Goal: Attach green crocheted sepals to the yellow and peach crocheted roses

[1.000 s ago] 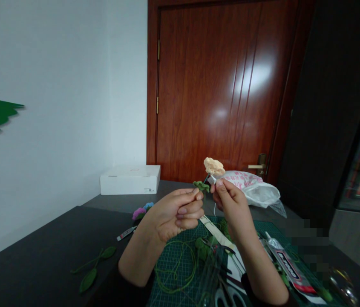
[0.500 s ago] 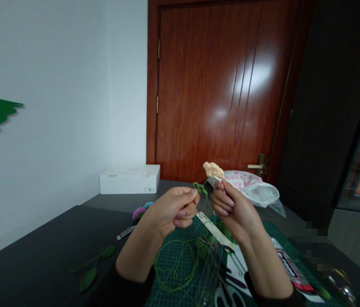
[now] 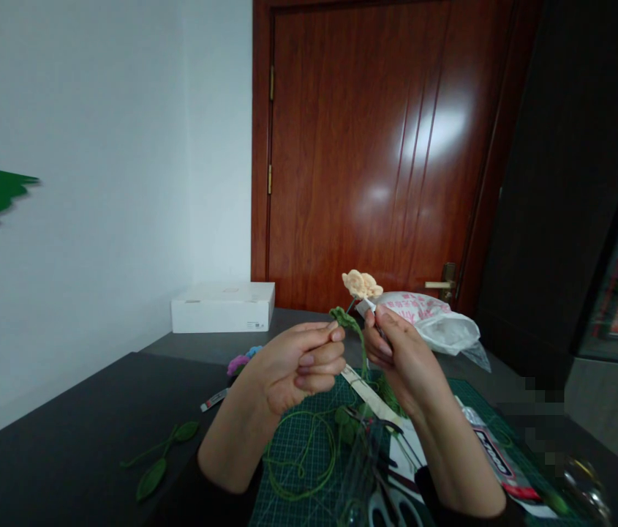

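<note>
In the middle of the head view is a cream yarn flower (image 3: 362,285), upright on a thin wire stem. A green knitted piece (image 3: 346,318) sits lower on that stem, with a green strand trailing down. My left hand (image 3: 309,359) is closed, thumb and finger pinching the stem just beneath the green piece. Close under the petals is the narrow tip of a small white-tipped tube (image 3: 370,306). My right hand (image 3: 393,340) is closed round this tube; its body is mostly hidden by the fingers.
Below lie a green cutting mat (image 3: 287,505), coiled green cord (image 3: 333,454), scissors (image 3: 390,509) and a beige strip (image 3: 366,393). Leaves on a stem (image 3: 152,479) are at left. Behind stand a white box (image 3: 224,307) and a plastic bag (image 3: 445,329). A labelled packet (image 3: 498,461) lies right.
The flower has turned and shifted slightly left, showing more petals. More of the green piece and its strand now shows. My right hand has moved slightly left with the tube.
</note>
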### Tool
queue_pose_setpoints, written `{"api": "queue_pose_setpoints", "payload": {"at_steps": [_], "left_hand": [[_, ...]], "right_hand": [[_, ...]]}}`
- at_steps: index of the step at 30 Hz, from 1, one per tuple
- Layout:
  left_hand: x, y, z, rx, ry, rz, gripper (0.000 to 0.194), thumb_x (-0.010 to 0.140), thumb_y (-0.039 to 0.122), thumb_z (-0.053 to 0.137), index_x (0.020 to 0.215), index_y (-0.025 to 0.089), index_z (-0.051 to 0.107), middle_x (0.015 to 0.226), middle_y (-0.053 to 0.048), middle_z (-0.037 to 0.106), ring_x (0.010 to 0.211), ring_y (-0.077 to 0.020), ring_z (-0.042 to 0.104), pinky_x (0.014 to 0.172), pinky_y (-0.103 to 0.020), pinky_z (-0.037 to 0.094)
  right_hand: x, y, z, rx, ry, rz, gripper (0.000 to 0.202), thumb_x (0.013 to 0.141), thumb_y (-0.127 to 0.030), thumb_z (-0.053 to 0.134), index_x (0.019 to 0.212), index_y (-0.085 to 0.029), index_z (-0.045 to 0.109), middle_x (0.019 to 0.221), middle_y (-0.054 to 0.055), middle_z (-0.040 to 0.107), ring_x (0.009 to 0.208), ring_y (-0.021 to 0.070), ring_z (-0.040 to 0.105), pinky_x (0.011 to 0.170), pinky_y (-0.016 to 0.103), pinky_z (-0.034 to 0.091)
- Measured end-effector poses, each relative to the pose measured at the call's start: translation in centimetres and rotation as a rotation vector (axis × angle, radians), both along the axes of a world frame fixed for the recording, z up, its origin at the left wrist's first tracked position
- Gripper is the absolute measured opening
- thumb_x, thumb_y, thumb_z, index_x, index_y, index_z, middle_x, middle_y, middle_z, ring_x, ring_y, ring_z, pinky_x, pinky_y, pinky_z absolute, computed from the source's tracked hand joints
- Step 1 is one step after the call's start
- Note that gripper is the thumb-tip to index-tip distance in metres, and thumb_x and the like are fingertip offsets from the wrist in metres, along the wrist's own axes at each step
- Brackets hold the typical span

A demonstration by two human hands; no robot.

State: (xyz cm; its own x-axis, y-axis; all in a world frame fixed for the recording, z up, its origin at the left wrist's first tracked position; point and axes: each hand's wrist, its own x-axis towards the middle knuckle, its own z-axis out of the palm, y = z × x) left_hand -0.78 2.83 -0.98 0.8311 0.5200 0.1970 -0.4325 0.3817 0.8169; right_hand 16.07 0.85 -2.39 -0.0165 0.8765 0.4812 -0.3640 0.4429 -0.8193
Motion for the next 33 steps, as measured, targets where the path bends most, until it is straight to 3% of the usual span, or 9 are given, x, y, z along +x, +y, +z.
{"api": "queue_pose_setpoints", "payload": {"at_steps": [8,15,20,25,28,31,33], "left_hand": [[-0.1,-0.5,0.6,-0.173,-0.043,-0.123,0.032,0.098,0.01,0.033,0.073,0.013,0.052,0.043,0.009,0.023,0.037,-0.0055,0.011,0.03,-0.011,0.012],[-0.2,-0.9,0.7,-0.262,-0.08,-0.134,0.029,0.098,0.01,0.037,0.073,0.013,0.052,0.044,0.009,0.021,0.035,-0.0048,0.02,0.031,-0.011,0.012],[-0.1,-1.4,0.8,-0.317,-0.114,-0.087,0.031,0.099,0.008,0.033,0.075,0.013,0.051,0.045,0.009,0.018,0.034,-0.0043,0.027,0.03,-0.01,0.012],[-0.1,-1.2,1.1,-0.353,-0.165,0.032,0.041,0.101,0.008,0.02,0.073,0.011,0.05,0.047,0.01,0.015,0.035,-0.0034,0.028,0.032,-0.011,0.012],[-0.4,-0.8,1.2,-0.247,-0.171,0.117,0.043,0.101,0.009,0.022,0.071,0.011,0.051,0.046,0.009,0.018,0.035,-0.0038,0.024,0.032,-0.013,0.013],[-1.0,-0.4,1.4,-0.046,-0.142,0.259,0.037,0.1,0.01,0.03,0.073,0.011,0.055,0.045,0.009,0.024,0.037,-0.0049,0.017,0.033,-0.014,0.015],[-1.5,-0.2,1.6,0.089,-0.12,0.386,0.03,0.099,0.011,0.036,0.078,0.01,0.058,0.045,0.009,0.026,0.039,-0.0055,0.014,0.033,-0.014,0.016]], "right_hand": [[0.1,0.7,-0.6,0.082,-0.121,-0.227,0.038,0.088,-0.054,0.058,0.071,-0.02,0.054,0.049,-0.01,0.032,0.042,0.0081,0.023,0.042,0.023,0.016],[0.5,1.0,-1.2,0.301,-0.502,-0.739,0.035,0.096,-0.044,0.048,0.075,-0.019,0.06,0.063,-0.002,0.054,0.06,0.0145,0.049,0.057,0.025,0.034],[0.2,0.5,-1.3,0.38,-0.607,-0.908,0.03,0.098,-0.039,0.047,0.083,-0.018,0.062,0.072,0.0,0.064,0.065,0.0154,0.057,0.062,0.025,0.038],[0.0,0.3,-1.3,0.41,-0.612,-0.896,0.028,0.098,-0.038,0.047,0.086,-0.018,0.063,0.074,0.001,0.065,0.064,0.0147,0.058,0.061,0.023,0.039],[0.4,1.0,-1.5,0.388,-0.67,-0.857,0.029,0.099,-0.038,0.044,0.092,-0.019,0.064,0.074,0.001,0.065,0.064,0.0152,0.058,0.061,0.024,0.04],[1.0,2.9,-2.8,0.267,-0.928,-0.742,0.029,0.1,-0.032,0.04,0.101,-0.018,0.065,0.071,0.001,0.065,0.065,0.0168,0.061,0.063,0.025,0.04],[1.3,4.5,-4.4,0.202,-1.143,-0.558,0.025,0.097,-0.021,0.043,0.1,-0.019,0.068,0.074,0.002,0.069,0.069,0.0171,0.065,0.065,0.025,0.042]]}}
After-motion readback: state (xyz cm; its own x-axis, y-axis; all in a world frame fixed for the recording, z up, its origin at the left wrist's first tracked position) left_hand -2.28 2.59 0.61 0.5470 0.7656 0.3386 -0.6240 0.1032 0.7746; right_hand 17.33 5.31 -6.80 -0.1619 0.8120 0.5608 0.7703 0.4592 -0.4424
